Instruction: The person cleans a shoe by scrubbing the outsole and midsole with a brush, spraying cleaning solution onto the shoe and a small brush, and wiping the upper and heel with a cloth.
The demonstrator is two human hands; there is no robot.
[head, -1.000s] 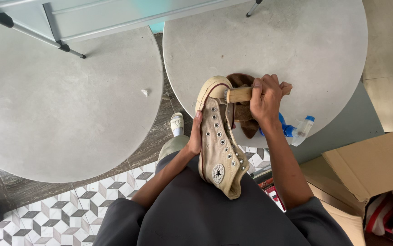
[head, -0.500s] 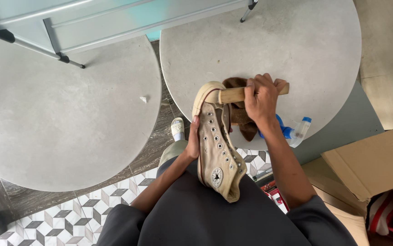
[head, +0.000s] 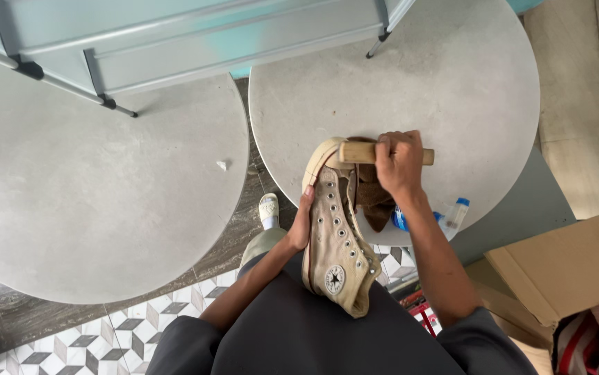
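Note:
A worn cream high-top sneaker (head: 335, 236) stands with its toe up against the edge of the right round grey table (head: 452, 83), its heel on my lap. My left hand (head: 302, 221) grips its left side near the eyelets. My right hand (head: 398, 164) is closed around a wooden-handled brush (head: 359, 153) whose head lies on the sneaker's toe cap. A brown cloth (head: 372, 194) lies under the shoe on the table edge.
A blue and clear spray bottle (head: 446, 217) lies at the table edge below my right forearm. A second round grey table (head: 91, 180) stands to the left. Cardboard boxes (head: 563, 264) sit at the lower right. A sandalled foot (head: 269, 208) rests on the tiled floor.
The brush has slid a little across the toe cap, my right hand moving with it. The sneaker stays held in my left hand; the camera view shifted slightly.

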